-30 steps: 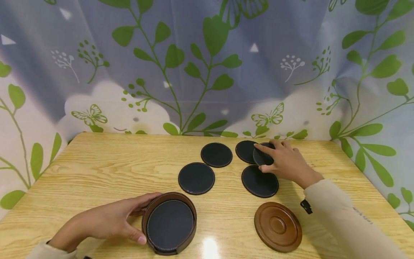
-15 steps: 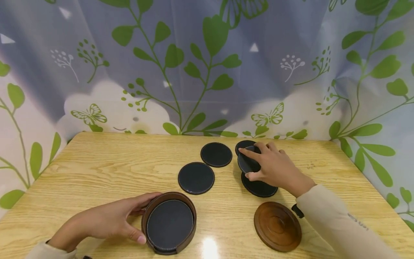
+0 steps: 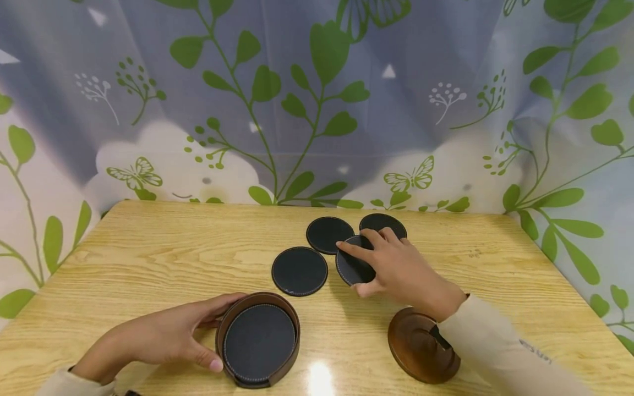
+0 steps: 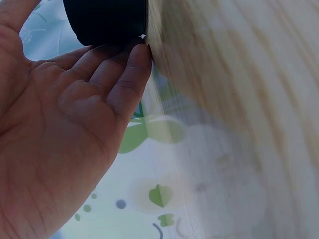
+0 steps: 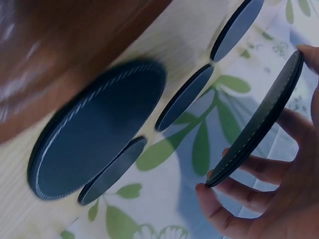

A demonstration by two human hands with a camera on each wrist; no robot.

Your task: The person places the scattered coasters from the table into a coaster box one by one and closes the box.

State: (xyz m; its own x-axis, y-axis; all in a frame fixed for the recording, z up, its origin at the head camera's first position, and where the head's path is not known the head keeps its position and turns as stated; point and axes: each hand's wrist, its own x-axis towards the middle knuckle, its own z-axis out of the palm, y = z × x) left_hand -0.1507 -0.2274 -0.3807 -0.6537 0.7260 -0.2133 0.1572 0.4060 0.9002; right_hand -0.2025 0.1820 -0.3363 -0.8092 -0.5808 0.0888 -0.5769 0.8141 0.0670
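Nearest, at the near left of the bench, the left hand lay with its fingers and thumb curved round the left side of a brown round holder, gripping its wall; the left wrist view showed the fingertips against a dark edge. Inside the holder a black coaster lay flat, its pale stitching plain to see. To the right, at about the same depth, a brown wooden lid rested on the bench, partly covered by the right sleeve.

Farther in, near the middle of the bench, the right hand pinched a black coaster by its rim, forefinger stretched over the far edge and thumb at the near edge. The coaster was tilted and lifted off the wood; in the right wrist view it showed edge-on between the fingers. Just left of it another coaster lay flat on the bench, close by but apart from the held one.

Beyond these, two more coasters lay side by side towards the far edge: one just behind the held coaster, one to its right, past the fingertips. Behind the bench hung a curtain printed with green leaves and butterflies.
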